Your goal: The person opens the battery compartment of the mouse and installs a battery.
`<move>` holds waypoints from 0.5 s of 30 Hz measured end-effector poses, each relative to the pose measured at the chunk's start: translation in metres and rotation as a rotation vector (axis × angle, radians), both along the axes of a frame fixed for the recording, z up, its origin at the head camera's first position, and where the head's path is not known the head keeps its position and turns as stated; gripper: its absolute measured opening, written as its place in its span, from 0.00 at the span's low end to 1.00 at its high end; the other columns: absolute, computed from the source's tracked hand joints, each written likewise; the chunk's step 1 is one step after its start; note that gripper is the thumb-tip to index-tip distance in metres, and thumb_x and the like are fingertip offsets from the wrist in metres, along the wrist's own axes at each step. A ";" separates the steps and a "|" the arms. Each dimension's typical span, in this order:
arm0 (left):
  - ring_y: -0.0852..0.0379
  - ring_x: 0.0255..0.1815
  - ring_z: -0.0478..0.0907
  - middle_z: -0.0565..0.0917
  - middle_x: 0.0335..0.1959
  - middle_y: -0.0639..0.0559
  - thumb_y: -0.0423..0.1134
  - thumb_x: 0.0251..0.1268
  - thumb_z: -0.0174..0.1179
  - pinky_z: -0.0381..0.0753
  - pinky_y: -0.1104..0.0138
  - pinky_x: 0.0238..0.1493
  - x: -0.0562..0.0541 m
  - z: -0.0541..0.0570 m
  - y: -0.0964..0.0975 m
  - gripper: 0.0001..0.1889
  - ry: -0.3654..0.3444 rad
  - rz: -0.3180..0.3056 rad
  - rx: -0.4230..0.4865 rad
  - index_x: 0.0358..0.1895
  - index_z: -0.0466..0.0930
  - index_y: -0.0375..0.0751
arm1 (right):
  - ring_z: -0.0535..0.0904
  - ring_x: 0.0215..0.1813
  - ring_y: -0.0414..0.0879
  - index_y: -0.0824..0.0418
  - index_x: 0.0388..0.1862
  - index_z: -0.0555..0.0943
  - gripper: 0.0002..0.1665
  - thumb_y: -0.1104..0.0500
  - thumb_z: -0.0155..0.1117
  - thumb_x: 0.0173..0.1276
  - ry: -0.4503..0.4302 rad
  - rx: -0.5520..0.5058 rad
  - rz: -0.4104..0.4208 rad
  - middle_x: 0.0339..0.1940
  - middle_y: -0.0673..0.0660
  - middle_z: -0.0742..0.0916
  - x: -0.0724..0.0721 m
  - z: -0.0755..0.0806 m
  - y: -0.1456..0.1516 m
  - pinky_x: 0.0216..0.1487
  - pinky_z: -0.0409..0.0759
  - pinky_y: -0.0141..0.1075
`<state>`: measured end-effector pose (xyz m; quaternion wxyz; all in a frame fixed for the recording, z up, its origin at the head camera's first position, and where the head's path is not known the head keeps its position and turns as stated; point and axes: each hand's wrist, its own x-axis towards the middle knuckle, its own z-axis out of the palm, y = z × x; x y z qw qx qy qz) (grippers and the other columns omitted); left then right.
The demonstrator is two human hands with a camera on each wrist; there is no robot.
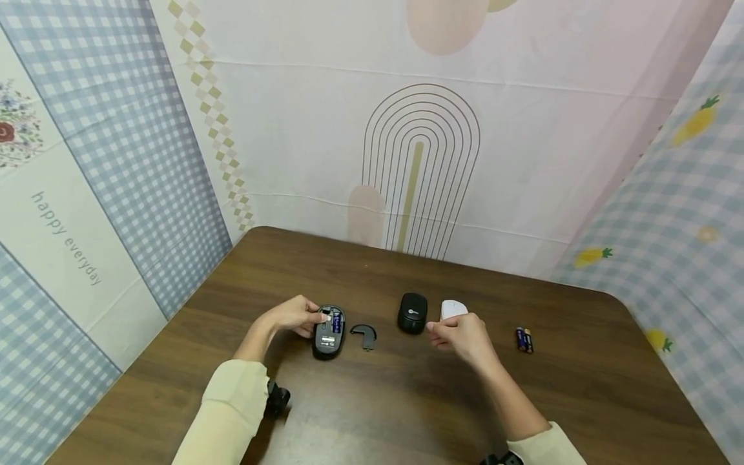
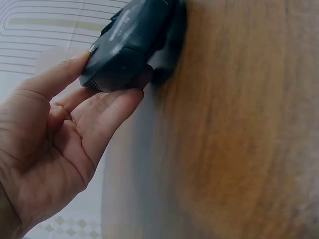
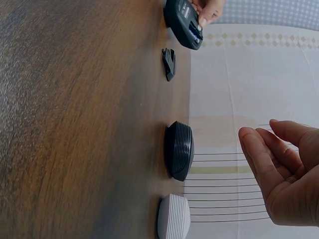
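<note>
My left hand [image 1: 298, 315] grips a dark computer mouse [image 1: 329, 342] that lies underside up, its battery compartment uncovered. Dark blue battery casing [image 1: 336, 323] shows inside; whether it is one battery or two I cannot tell. In the left wrist view, thumb and fingers hold the mouse [image 2: 124, 45] by its edge. To its right lies a dark curved battery cover [image 1: 365, 334]. My right hand [image 1: 462, 337] hovers above the table, fingers loosely bent and holding nothing. Nearest to it in the head view are a white mouse [image 1: 453, 308], partly hidden, and a black mouse [image 1: 413, 313].
Two blue-and-gold batteries [image 1: 524, 340] lie side by side on the brown wooden table [image 1: 372, 400], right of the right hand. Behind the table hangs a patterned cloth [image 1: 290, 142], with checked cloths at both sides.
</note>
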<state>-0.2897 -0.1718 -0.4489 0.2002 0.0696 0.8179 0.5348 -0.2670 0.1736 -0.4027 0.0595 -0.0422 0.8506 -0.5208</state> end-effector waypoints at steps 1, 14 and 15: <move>0.47 0.36 0.81 0.83 0.35 0.38 0.32 0.66 0.54 0.81 0.59 0.36 0.000 0.001 0.001 0.16 0.002 -0.007 -0.008 0.49 0.74 0.19 | 0.84 0.30 0.57 0.76 0.31 0.83 0.13 0.63 0.66 0.60 -0.002 -0.003 -0.004 0.26 0.66 0.85 0.000 0.000 0.000 0.33 0.81 0.44; 0.53 0.29 0.80 0.82 0.27 0.45 0.33 0.64 0.57 0.82 0.64 0.30 -0.005 0.017 0.014 0.11 0.022 -0.039 -0.232 0.40 0.80 0.25 | 0.84 0.30 0.55 0.78 0.33 0.82 0.15 0.62 0.66 0.61 -0.028 -0.040 -0.007 0.25 0.65 0.85 0.002 0.002 0.001 0.33 0.81 0.43; 0.53 0.28 0.80 0.81 0.27 0.46 0.33 0.64 0.57 0.82 0.64 0.29 -0.005 0.018 0.016 0.10 0.031 -0.040 -0.252 0.40 0.80 0.25 | 0.84 0.30 0.55 0.78 0.33 0.82 0.15 0.62 0.65 0.61 -0.034 -0.047 -0.005 0.26 0.66 0.85 0.002 0.002 0.001 0.33 0.82 0.43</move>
